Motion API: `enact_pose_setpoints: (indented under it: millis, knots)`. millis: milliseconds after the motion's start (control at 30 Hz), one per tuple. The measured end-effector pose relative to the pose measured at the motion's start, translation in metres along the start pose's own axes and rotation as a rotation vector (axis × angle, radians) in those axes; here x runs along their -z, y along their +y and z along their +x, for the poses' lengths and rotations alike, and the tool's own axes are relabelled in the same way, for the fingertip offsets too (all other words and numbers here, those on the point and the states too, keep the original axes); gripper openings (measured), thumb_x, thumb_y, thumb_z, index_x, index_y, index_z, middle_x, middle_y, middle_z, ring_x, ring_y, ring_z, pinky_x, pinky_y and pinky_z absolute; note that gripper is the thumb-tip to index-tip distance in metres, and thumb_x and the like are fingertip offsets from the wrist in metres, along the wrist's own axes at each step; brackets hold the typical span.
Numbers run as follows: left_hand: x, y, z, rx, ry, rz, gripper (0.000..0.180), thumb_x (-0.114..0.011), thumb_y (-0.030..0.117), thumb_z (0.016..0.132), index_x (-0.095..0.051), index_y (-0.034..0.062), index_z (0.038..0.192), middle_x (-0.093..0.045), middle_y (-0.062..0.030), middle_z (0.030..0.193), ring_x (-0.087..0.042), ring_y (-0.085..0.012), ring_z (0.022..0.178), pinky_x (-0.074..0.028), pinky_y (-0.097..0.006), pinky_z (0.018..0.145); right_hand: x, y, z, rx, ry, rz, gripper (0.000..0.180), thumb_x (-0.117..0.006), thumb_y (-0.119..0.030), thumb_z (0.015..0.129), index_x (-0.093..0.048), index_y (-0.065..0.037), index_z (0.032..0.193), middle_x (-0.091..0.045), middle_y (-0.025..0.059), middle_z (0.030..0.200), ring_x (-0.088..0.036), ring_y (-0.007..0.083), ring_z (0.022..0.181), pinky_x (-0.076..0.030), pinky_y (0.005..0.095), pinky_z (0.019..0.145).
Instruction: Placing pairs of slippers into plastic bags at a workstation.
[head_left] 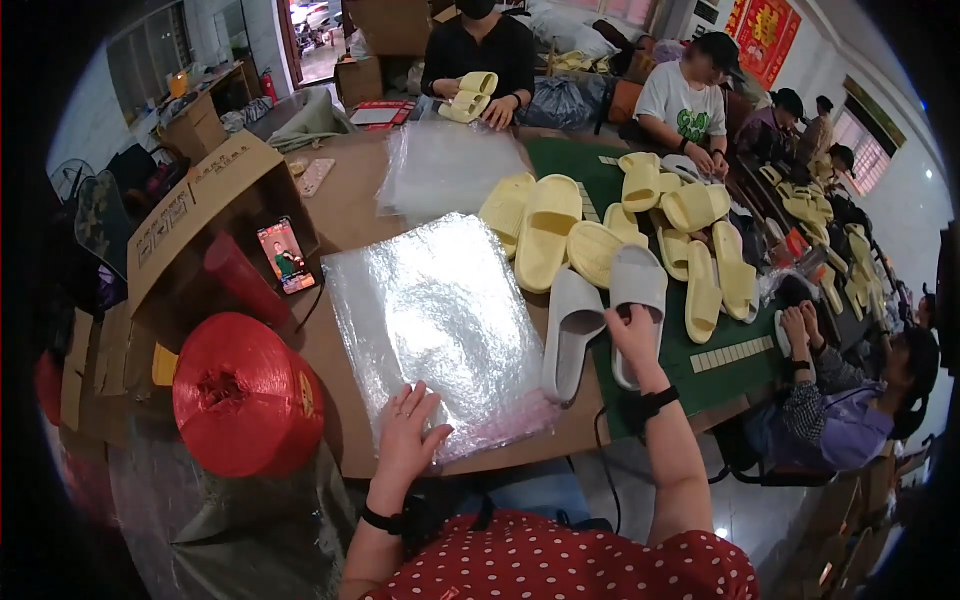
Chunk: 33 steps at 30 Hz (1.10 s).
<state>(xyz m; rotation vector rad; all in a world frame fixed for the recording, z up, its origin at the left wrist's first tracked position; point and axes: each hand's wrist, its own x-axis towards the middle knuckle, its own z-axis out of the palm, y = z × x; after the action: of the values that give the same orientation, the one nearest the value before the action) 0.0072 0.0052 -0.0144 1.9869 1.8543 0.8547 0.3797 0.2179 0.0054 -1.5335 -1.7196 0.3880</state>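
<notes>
My left hand [408, 424] lies flat with fingers spread on the near edge of a stack of clear plastic bags [440, 310]. The shiny stack has pink print along its near right edge. Just right of it, my right hand [633, 338] has its fingers bent around the strap opening of a grey slipper [638, 272]. Its thumb points toward a second grey slipper [573, 335], which lies beside the first with its toe away from me. Several yellow slippers, one of them a long yellow slipper [549, 225], lie beyond and to the right.
At left stand a cardboard box [215, 190], a phone [287, 255] with a lit screen and a big roll of red plastic twine [245, 395]. More clear bags [450, 160] lie farther back. Across the table a person holds yellow slippers [468, 97]; others sit along the right.
</notes>
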Motion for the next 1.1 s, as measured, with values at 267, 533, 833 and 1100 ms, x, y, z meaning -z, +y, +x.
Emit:
enact_pose_setpoints:
  millis: [267,533,833,1100]
  knots:
    - [-0.002,0.0,-0.001,-0.022,0.026,-0.011,0.053,-0.076,0.03,0.081,-0.061,0.0084,0.126,-0.052,-0.0175,0.142,-0.044,-0.0414,0.133,-0.031,-0.053,0.112,-0.012,-0.012,0.002,-0.126,-0.089,-0.408,0.032,-0.067,-0.016,0.08,-0.056,0.007,0.099,-0.06,0.0307,0.104,-0.059,0.0484,0.098,-0.048,0.0532,0.085]
    - [-0.004,-0.005,-0.004,-0.001,0.011,0.035,0.054,-0.076,0.03,0.082,-0.06,0.0067,0.128,-0.05,-0.0181,0.143,-0.044,-0.0411,0.133,-0.031,-0.053,0.113,0.025,-0.095,-0.031,-0.014,0.262,-0.277,0.035,-0.074,-0.02,0.072,-0.061,0.006,0.092,-0.063,0.0259,0.092,-0.061,0.0448,0.085,-0.049,0.0485,0.075]
    - [-0.006,-0.005,-0.001,-0.008,0.013,0.006,0.055,-0.074,0.031,0.083,-0.058,0.0064,0.13,-0.048,-0.0168,0.145,-0.04,-0.0405,0.136,-0.029,-0.05,0.115,-0.059,-0.182,-0.027,0.161,-0.149,-0.092,0.054,-0.078,-0.029,0.073,-0.055,0.006,0.106,-0.063,0.026,0.098,-0.062,0.0442,0.089,-0.05,0.0496,0.079]
    - [-0.004,-0.001,-0.003,0.023,-0.005,0.044,0.058,-0.072,0.033,0.083,-0.056,0.0037,0.131,-0.05,-0.0186,0.142,-0.041,-0.0405,0.134,-0.03,-0.049,0.114,-0.12,-0.147,-0.042,0.363,-0.47,-0.099,0.062,-0.077,-0.042,0.078,-0.054,0.002,0.115,-0.058,0.022,0.113,-0.061,0.0393,0.098,-0.05,0.0455,0.082]
